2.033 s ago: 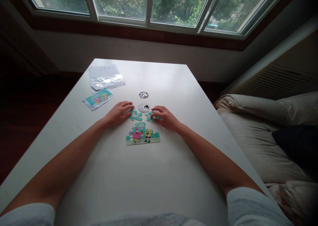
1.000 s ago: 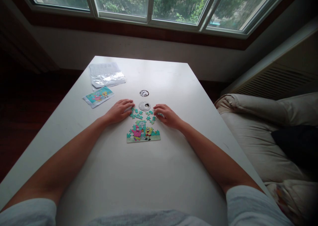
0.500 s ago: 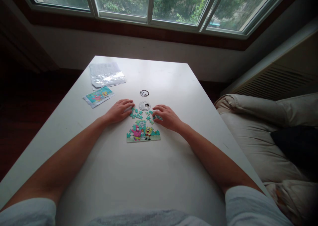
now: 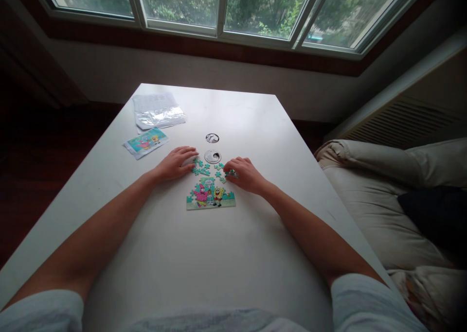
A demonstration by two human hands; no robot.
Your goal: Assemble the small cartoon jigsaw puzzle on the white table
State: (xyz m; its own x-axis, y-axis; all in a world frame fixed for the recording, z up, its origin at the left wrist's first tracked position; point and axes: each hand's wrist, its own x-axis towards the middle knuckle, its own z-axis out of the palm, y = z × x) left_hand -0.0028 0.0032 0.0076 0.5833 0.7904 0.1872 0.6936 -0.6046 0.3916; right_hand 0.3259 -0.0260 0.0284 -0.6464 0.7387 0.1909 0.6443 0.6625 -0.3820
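A partly joined jigsaw puzzle [image 4: 209,198] with cartoon figures lies on the white table, its straight edge toward me. Beyond it are two small groups of loose teal puzzle pieces [image 4: 203,170]. My left hand [image 4: 177,163] rests at the left group, fingers stretched out and holding nothing that I can see. Over the right group, my right hand [image 4: 243,173] bends its fingers, with thumb and forefinger apart. Some puzzle pieces [image 4: 231,174] show between them; others are partly hidden under the fingers.
A picture card [image 4: 146,142] of the same cartoon figures lies at the left, with a clear plastic bag and papers [image 4: 159,111] behind it. Two round inserts [image 4: 212,157] are set in the tabletop [image 4: 211,254]. A beige sofa [image 4: 368,210] stands at the right.
My right hand's fingers have bent and drawn closer together over the right-hand pieces. My left hand and the joined puzzle stay in place.
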